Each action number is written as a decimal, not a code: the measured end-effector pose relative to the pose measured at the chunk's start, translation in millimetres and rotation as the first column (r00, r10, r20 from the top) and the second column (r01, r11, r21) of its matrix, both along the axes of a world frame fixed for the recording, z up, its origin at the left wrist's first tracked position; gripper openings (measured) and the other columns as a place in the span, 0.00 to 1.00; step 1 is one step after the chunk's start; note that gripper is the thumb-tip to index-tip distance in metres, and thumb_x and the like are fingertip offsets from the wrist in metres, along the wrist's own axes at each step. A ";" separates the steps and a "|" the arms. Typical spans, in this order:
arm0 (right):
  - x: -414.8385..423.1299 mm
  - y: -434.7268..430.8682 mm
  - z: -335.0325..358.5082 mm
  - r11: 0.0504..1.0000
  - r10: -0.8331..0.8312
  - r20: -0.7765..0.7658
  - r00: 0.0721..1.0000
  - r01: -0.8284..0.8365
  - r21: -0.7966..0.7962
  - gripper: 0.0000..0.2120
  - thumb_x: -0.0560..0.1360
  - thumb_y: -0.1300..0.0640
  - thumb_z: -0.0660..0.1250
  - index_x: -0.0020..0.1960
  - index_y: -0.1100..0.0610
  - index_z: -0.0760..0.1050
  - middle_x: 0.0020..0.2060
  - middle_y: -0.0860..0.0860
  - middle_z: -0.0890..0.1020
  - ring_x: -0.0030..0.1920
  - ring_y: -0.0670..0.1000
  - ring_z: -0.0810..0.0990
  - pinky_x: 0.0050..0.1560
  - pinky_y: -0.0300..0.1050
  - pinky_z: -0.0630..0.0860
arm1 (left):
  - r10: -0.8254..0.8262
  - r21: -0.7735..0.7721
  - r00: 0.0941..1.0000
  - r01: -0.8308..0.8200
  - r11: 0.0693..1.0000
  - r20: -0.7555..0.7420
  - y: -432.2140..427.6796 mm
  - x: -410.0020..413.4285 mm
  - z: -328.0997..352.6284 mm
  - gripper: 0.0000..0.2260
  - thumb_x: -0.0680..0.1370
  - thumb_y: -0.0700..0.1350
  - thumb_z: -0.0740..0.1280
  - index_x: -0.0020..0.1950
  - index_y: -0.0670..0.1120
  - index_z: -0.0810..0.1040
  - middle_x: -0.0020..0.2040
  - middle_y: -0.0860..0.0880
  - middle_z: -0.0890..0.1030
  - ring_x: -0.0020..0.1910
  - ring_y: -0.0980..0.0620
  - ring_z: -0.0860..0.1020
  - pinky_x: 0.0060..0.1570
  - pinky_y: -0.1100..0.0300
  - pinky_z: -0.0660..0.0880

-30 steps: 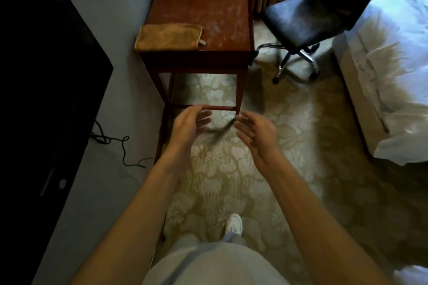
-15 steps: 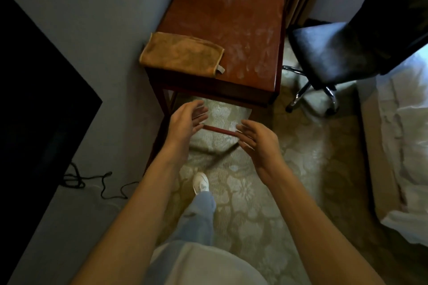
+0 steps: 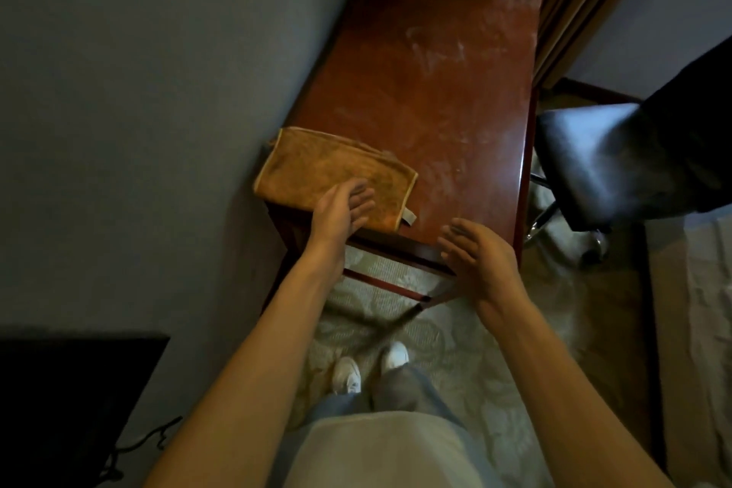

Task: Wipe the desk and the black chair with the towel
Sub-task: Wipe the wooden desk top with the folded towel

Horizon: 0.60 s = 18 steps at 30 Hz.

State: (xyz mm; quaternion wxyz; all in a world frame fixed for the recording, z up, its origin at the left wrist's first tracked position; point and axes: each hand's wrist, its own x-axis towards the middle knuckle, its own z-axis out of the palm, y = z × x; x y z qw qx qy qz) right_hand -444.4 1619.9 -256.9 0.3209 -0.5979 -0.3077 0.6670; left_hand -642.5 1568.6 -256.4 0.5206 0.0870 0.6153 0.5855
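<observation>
Towel (image 3: pixel 317 166): folded, orange, at the near left corner of the desk (image 3: pixel 435 91), right at its lip.
Left hand (image 3: pixel 340 206): fingers extended over the towel's near edge, apparently touching it, though the dim light leaves contact uncertain. No grasp formed.
Right hand (image 3: pixel 475 254): released, fingers spread above the desk's near right edge, holding nothing.
Desk top: streaked with pale dust, unwiped.
Black chair (image 3: pixel 586 162): right of the desk, well apart from both hands.
Risk: a nearward drag could pull the towel off the lip, and pinching one layer would unfold it.
</observation>
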 end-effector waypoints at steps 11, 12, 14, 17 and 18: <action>-62.9 125.6 -30.3 0.998 0.006 -0.060 0.998 -0.010 -0.059 0.07 0.81 0.58 0.68 0.56 0.59 0.82 0.49 0.55 0.88 0.53 0.53 0.87 0.54 0.48 0.82 | 0.127 -0.078 0.991 -0.123 0.989 0.038 101.3 -49.6 -26.7 0.10 0.86 0.48 0.61 0.56 0.48 0.81 0.57 0.46 0.85 0.53 0.52 0.84 0.48 0.59 0.77; -69.1 143.3 -35.1 0.997 0.013 -0.057 0.998 -0.017 -0.070 0.07 0.81 0.58 0.68 0.56 0.59 0.82 0.50 0.55 0.88 0.54 0.53 0.86 0.57 0.49 0.82 | 0.129 -0.095 0.991 -0.126 0.987 0.025 113.9 -52.6 -29.8 0.09 0.86 0.48 0.61 0.56 0.48 0.81 0.57 0.46 0.85 0.53 0.52 0.84 0.48 0.59 0.77; -81.3 174.0 -41.7 0.996 0.008 -0.061 0.998 -0.014 -0.090 0.07 0.81 0.59 0.68 0.56 0.59 0.82 0.50 0.55 0.87 0.55 0.54 0.86 0.57 0.49 0.82 | 0.117 -0.133 0.993 -0.113 0.985 0.018 135.4 -59.0 -34.9 0.10 0.86 0.48 0.62 0.56 0.48 0.81 0.57 0.46 0.85 0.54 0.51 0.83 0.49 0.59 0.78; -102.9 215.4 -46.6 0.996 0.042 -0.047 0.998 -0.046 -0.076 0.07 0.80 0.57 0.69 0.55 0.57 0.82 0.50 0.54 0.88 0.55 0.54 0.86 0.55 0.46 0.81 | 0.106 -0.165 0.994 -0.104 0.981 0.004 166.8 -72.0 -42.9 0.10 0.85 0.48 0.61 0.57 0.47 0.81 0.56 0.45 0.84 0.52 0.51 0.83 0.47 0.60 0.76; -109.5 227.2 -48.3 0.995 0.064 -0.022 0.998 -0.066 -0.070 0.07 0.80 0.56 0.69 0.55 0.57 0.82 0.50 0.54 0.87 0.56 0.54 0.85 0.54 0.46 0.81 | 0.121 -0.183 0.993 -0.120 0.976 -0.006 175.3 -77.3 -45.6 0.10 0.85 0.48 0.61 0.57 0.47 0.81 0.55 0.46 0.84 0.52 0.51 0.82 0.47 0.60 0.76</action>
